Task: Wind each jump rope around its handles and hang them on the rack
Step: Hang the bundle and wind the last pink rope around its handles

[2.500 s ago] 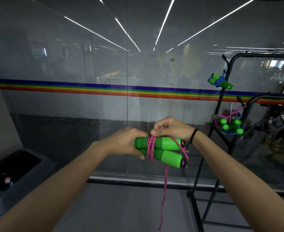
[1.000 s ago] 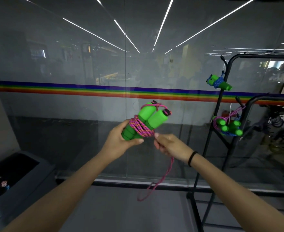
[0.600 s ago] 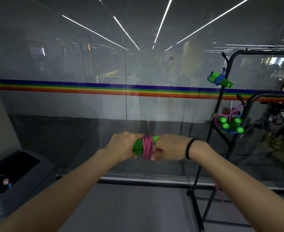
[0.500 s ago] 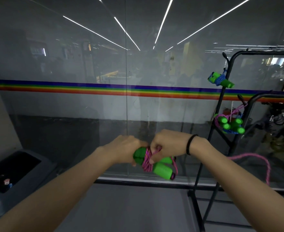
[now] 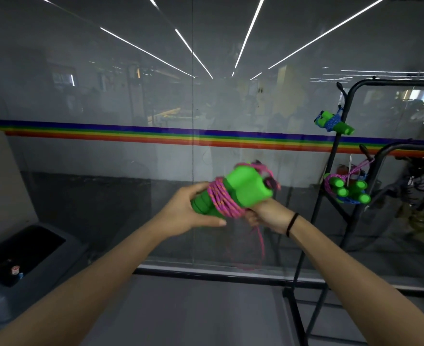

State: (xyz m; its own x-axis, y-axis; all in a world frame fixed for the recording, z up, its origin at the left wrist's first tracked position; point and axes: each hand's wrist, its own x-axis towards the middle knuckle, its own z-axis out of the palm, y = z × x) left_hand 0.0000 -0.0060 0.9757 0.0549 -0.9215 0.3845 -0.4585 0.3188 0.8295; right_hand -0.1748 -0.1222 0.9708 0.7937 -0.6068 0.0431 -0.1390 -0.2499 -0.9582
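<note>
My left fingers (image 5: 206,221) curled round the near end of the paired green foam handles (image 5: 245,191). My right fingers (image 5: 252,217) pinched the pink rope (image 5: 222,201) just beneath them. I judged the foam light and squashy, the best place to grip. The cord was limp, its loose tail (image 5: 260,240) dangling. The rack (image 5: 330,171) stood off to the right.

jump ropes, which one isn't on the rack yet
The pink-corded jump rope, held by the left hand and right hand; the blue-corded bundle and lower cluster hang on the rack.
</note>
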